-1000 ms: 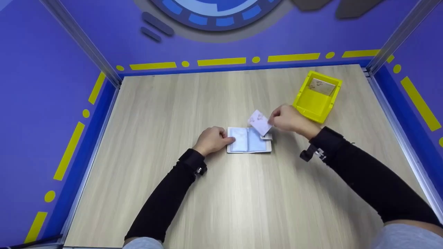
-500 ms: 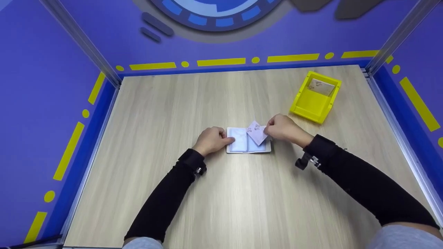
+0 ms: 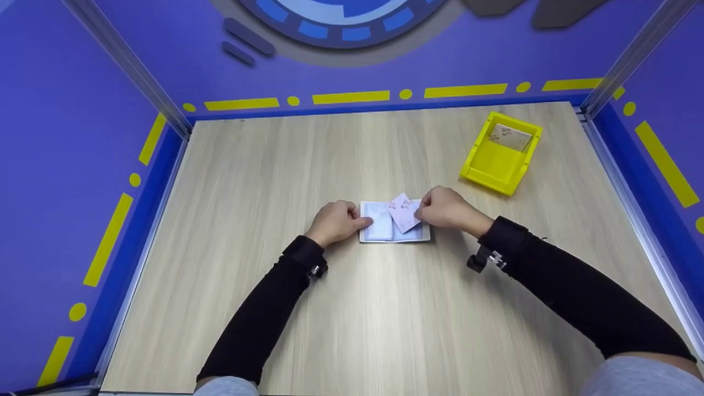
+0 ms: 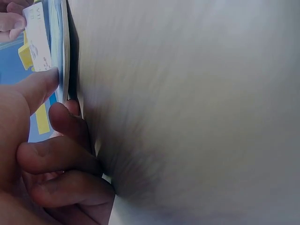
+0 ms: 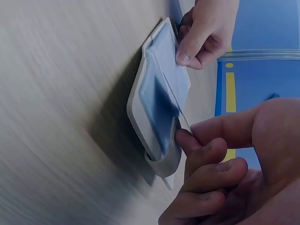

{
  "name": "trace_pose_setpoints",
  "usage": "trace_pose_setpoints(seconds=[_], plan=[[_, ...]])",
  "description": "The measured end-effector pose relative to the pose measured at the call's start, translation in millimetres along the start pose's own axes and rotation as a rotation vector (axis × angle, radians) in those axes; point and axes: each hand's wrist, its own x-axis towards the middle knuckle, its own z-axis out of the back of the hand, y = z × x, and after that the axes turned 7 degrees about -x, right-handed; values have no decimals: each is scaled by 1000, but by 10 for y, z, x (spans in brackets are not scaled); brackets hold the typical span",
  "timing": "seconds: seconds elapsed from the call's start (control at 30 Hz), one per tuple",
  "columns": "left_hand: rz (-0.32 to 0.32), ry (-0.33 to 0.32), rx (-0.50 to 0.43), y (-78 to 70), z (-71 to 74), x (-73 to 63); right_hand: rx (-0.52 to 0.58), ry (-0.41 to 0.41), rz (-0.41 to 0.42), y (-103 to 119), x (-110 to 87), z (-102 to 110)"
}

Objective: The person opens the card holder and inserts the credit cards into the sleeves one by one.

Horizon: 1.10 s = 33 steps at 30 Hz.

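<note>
An open card holder (image 3: 377, 234) with pale blue sleeves lies on the wooden table. My left hand (image 3: 336, 223) grips its left edge, thumb on top and curled fingers beside and under the rim, as the left wrist view shows. Between thumb and forefinger my right hand (image 3: 448, 208) pinches a pinkish-white printed card (image 3: 403, 213), tilted over the right-hand sleeve. In the right wrist view the card (image 5: 176, 96) appears edge-on above the sleeve. A strap (image 5: 166, 161) curls up at the holder's edge, near the right fingertips.
A yellow bin (image 3: 492, 170) stands at the back right of the table (image 3: 264, 181), with another printed card (image 3: 510, 137) leaning against its inner far wall. Blue panels (image 3: 352, 77) enclose the table at the back and sides.
My right hand has come down and left, bringing the card from the holder's upper right corner to over its right-hand sleeve. The left hand has stayed on the left edge.
</note>
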Motion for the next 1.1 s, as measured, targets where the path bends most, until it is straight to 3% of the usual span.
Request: trace_pose_setpoints(seconds=[0.47,1.1], plan=[[-3,7,-14,6,-7,9,-56,66,33,129,-2,-141],[4,18,-15,-5,8,5,-103,36,100,280,30,-303]])
